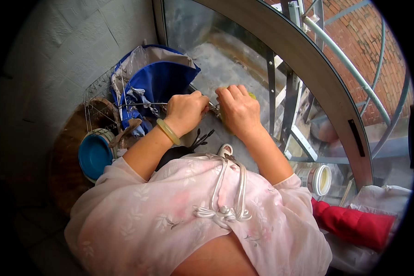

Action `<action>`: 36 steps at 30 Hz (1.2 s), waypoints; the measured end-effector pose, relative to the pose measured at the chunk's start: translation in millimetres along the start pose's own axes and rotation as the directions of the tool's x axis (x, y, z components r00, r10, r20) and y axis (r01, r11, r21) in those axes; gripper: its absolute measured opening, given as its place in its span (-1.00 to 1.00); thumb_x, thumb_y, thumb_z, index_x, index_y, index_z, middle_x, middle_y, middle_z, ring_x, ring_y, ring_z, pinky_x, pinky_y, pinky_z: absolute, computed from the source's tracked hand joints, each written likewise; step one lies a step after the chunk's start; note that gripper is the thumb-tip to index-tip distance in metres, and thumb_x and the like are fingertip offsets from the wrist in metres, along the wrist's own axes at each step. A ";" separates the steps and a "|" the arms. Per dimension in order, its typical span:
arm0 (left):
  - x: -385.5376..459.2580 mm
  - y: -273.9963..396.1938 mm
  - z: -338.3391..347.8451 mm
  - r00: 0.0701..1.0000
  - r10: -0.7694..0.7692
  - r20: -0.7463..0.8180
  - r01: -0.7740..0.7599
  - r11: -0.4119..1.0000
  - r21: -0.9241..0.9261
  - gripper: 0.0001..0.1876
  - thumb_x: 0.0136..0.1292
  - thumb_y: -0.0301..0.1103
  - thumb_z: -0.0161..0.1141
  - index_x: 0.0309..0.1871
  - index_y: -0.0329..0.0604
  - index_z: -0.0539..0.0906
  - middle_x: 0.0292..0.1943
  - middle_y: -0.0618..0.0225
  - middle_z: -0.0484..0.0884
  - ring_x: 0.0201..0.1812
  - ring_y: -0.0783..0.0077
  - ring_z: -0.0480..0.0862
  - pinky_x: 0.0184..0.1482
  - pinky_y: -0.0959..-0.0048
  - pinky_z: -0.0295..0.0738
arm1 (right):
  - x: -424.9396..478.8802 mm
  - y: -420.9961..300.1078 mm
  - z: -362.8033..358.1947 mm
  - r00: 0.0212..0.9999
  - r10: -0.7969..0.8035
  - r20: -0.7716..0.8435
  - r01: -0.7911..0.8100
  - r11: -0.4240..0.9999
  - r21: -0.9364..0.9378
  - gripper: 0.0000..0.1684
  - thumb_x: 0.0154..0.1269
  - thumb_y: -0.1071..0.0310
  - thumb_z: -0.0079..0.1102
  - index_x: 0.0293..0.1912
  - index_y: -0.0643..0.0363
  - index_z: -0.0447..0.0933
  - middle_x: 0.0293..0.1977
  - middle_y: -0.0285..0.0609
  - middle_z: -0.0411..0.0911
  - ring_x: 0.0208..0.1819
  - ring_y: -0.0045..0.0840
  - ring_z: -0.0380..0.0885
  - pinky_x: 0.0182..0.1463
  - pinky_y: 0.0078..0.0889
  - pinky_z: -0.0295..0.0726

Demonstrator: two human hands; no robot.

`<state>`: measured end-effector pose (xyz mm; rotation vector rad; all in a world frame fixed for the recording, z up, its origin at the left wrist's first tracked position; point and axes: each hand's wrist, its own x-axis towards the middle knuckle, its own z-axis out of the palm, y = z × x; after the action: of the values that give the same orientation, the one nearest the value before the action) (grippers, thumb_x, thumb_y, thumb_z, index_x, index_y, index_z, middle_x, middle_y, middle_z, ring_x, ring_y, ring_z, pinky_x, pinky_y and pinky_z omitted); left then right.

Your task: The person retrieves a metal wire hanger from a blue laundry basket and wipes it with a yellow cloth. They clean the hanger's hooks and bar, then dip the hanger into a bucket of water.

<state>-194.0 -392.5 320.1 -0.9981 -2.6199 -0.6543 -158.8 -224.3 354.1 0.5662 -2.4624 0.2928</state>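
My left hand (188, 112), with a pale jade-coloured bangle (168, 131) on its wrist, is closed around a thin metal rod (145, 104). The rod runs out to the left, in front of a blue fabric bag (169, 77). Close by on the right, my right hand (239, 108) grips a yellow-green cloth or sponge (252, 95), mostly hidden by the fingers. A short metal piece (214, 107) shows between the two hands; whether it belongs to the rod, I cannot tell. Below the left hand are several thin black prongs (201, 139).
A wire rack (101, 112) and a blue basin (95, 153) stand at the left by a brown wooden round piece (67, 165). A framed glass panel (331, 82) curves along the right. Beyond it are metal frames (291, 103) and a white bucket (319, 180). Red padded fabric (355, 222) lies lower right.
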 end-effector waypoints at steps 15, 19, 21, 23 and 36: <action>-12.6 20.9 -6.5 0.992 0.092 0.087 -0.086 0.994 -0.074 -0.85 0.02 -0.25 0.27 -0.49 -0.09 0.60 -0.49 0.38 0.57 -0.47 0.23 0.60 -0.45 0.31 0.44 | -48.8 28.2 -16.9 0.890 0.435 0.135 -0.414 0.650 0.637 -0.82 0.20 0.47 0.19 -0.17 0.17 0.48 -0.41 -0.16 0.51 -0.40 -0.52 0.47 -0.26 -0.57 0.45; -14.7 15.9 -9.1 0.987 0.100 0.124 -0.092 0.994 -0.066 -0.84 0.03 -0.24 0.26 -0.49 -0.10 0.60 -0.49 0.37 0.59 -0.46 0.22 0.60 -0.44 0.30 0.44 | -60.4 32.0 -24.6 0.836 0.536 0.120 -0.480 0.607 0.633 -0.84 0.24 0.47 0.15 -0.15 0.18 0.47 -0.40 -0.23 0.51 -0.37 -0.64 0.44 -0.24 -0.63 0.43; -14.1 10.9 -11.4 0.992 0.068 0.109 -0.059 0.995 -0.086 -0.84 0.04 -0.23 0.25 -0.49 -0.10 0.60 -0.49 0.37 0.59 -0.46 0.22 0.60 -0.44 0.31 0.44 | -67.1 40.8 -31.8 0.790 0.610 0.067 -0.501 0.579 0.643 -0.85 0.26 0.47 0.13 -0.15 0.19 0.47 -0.39 -0.27 0.50 -0.36 -0.69 0.42 -0.23 -0.65 0.43; -14.6 5.6 -14.9 0.995 0.024 0.101 -0.015 0.996 -0.090 -0.83 0.06 -0.23 0.24 -0.48 -0.11 0.60 -0.48 0.36 0.59 -0.46 0.21 0.60 -0.44 0.31 0.44 | -76.1 53.6 -38.8 0.746 0.664 -0.044 -0.487 0.589 0.645 -0.86 0.29 0.47 0.10 -0.14 0.19 0.47 -0.39 -0.31 0.49 -0.35 -0.74 0.40 -0.23 -0.67 0.42; -10.1 20.7 -28.1 0.986 -0.161 -0.045 0.140 0.944 -0.299 -0.86 0.11 -0.33 0.23 -0.44 -0.20 0.58 -0.50 0.27 0.59 -0.52 0.30 0.57 -0.45 0.42 0.39 | -58.2 -6.5 -25.8 0.905 0.339 -0.256 -0.313 0.940 0.136 -0.68 0.11 0.48 0.18 -0.09 0.08 0.43 -0.17 -0.17 0.54 -0.33 -0.25 0.59 -0.37 -0.33 0.59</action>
<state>-170.3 -398.4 347.0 -0.8367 -2.6055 -1.1239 -100.1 -202.4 340.9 0.1293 -2.2681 0.5820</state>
